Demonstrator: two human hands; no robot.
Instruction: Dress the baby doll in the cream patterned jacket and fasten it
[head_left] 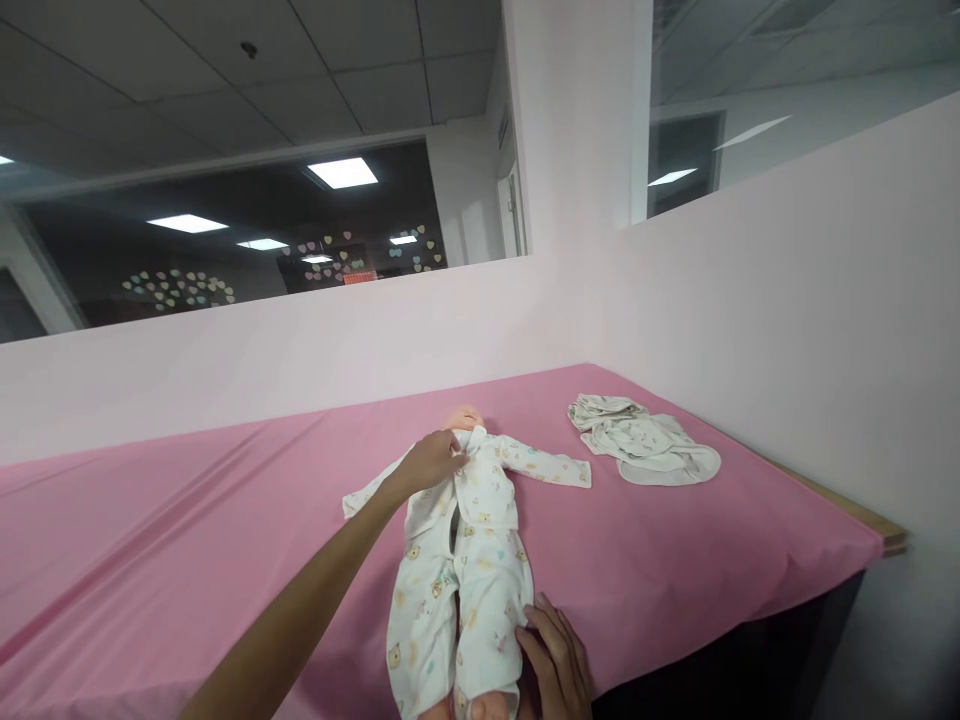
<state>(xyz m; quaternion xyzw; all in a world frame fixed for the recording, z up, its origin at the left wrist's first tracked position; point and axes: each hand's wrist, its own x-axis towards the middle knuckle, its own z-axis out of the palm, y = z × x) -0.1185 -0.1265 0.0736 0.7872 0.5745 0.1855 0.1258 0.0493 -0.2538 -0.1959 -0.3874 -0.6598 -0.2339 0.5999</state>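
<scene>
**Doll in a printed sleepsuit, both hands on it**

Doll (465, 545) lies on its back on the pink table cover (187, 520), head toward the pink partition wall (300, 350), feet at the near edge. It wears a white printed sleepsuit (487, 580), sleeves spread out to either side. Left hand (431, 462) reaches to the doll's collar, fingers drawn together and pinching the sleepsuit fabric just below the chin. Right hand (556, 662) rests flat beside the doll's lower leg, fingers spread and touching the sleepsuit's leg, gripping nothing. Beyond the doll's outstretched sleeve, well apart from it, lies a crumpled pale garment (643, 440) on the same cover.
</scene>
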